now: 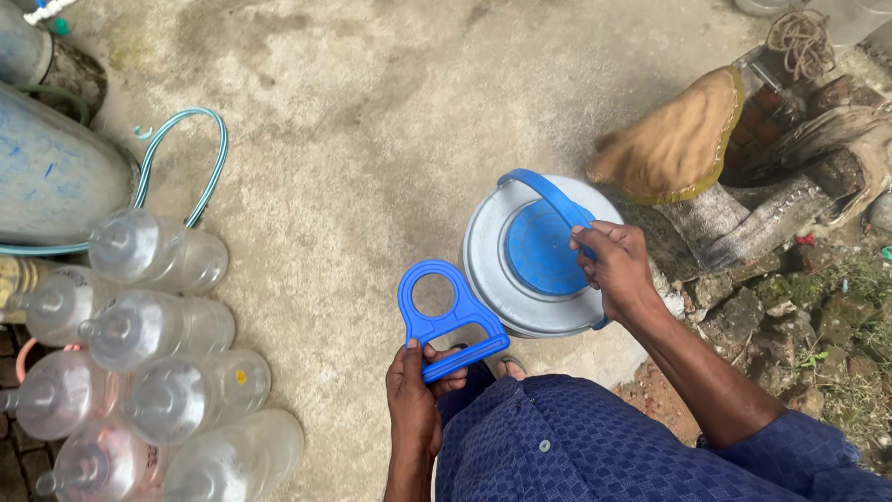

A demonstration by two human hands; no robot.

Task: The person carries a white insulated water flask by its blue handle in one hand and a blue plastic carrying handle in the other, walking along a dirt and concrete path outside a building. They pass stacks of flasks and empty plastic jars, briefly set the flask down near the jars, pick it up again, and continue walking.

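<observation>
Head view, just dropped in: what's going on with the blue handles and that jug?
A person in a blue shirt stands on concrete over a large water jug with a blue cap, seen from above. The right hand grips a blue carry handle arched over the jug's top. The left hand holds a second, loose blue bottle handle by its grip bar, its ring pointing away. A cluster of empty clear bottles lies on the left, beside a green hose.

— What is being held by the left hand (414, 398)?
— A blue bottle carrier (446, 320) is being gripped by its bar.
— And the right hand (617, 267)?
— The blue handle (548, 197) on the grey water jar (491, 279) is being grasped, beside clear bottles (149, 353)
</observation>
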